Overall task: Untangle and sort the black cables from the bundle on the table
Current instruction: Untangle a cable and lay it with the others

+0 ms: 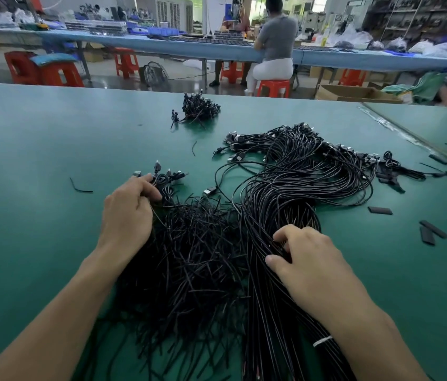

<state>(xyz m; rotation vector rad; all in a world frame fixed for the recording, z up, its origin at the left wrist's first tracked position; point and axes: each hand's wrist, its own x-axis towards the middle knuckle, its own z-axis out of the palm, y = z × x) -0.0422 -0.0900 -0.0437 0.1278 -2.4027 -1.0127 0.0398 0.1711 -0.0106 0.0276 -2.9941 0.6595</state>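
While the wide green table mat (52,138) carries everything, most of the job looks undone. Biggest item is the thick bundle of long black cables (299,188), plugs at the far ends, looping from the near edge up the right-centre of the mat. Left of it and touching is a tangled pile of thin black cable ends (194,259), unsorted.

Right hand (307,259): fingers curled into the long bundle, thumb and fingertips pinching a few strands. Left hand (129,210): fingers curled round a small bunch of black cables with silver-tipped plugs (167,174) at the pile's far-left corner.

Far centre, well apart, sits a small heap of coiled black cables (200,108). That is likely the sorted lot, and it is tiny next to the rest. Flat black sleeve pieces (433,229) lie scattered near the right edge. A white tie (322,340) bands the long bundle low down, beside the right forearm.

Estimate: early stage, with the bulk of both masses left to separate.
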